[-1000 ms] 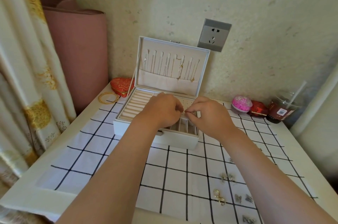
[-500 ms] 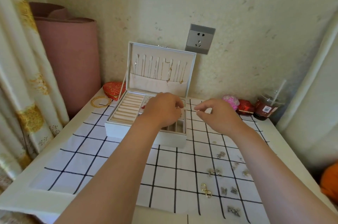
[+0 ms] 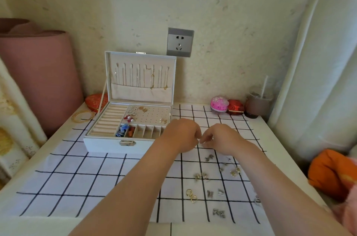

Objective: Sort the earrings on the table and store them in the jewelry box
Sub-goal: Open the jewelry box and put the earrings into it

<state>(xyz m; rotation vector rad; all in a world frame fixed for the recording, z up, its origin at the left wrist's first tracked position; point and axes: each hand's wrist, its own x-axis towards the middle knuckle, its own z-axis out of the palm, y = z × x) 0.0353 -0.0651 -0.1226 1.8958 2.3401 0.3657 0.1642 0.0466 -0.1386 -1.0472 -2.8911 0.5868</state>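
A white table [image 3: 58, 135] stands against a speckled wall, most of its top covered by a white cloth with a black grid [image 3: 87, 178], and a thick pink roll [image 3: 38, 77] stands upright at its far left corner. The jewelry box [image 3: 108, 144] sits on the far left part of the cloth with its lid [image 3: 141, 93] raised upright, thin chains hanging inside the lid. Its tray has ring rolls [image 3: 108, 120] on the left, a pegged panel [image 3: 152, 115] carrying a few earrings at the back, and a row of narrow compartments [image 3: 148, 131] at the front, the leftmost ones holding blue and red pieces. Both forearms reach in from the near edge. The left hand [image 3: 181, 135] and the right hand [image 3: 222, 139] hover just right of the box's front corner, backs up, fingers curled, their fingertips almost meeting. Whether either pinches anything cannot be told. A lidded cup with a straw [image 3: 257, 104], a red box [image 3: 235, 109] and a pink round box [image 3: 219, 103] line the far right edge. Loose earrings lie scattered on the cloth near the right arm, among them a pair of gold hoops [image 3: 191, 195] and a silvery pair [image 3: 218, 213].
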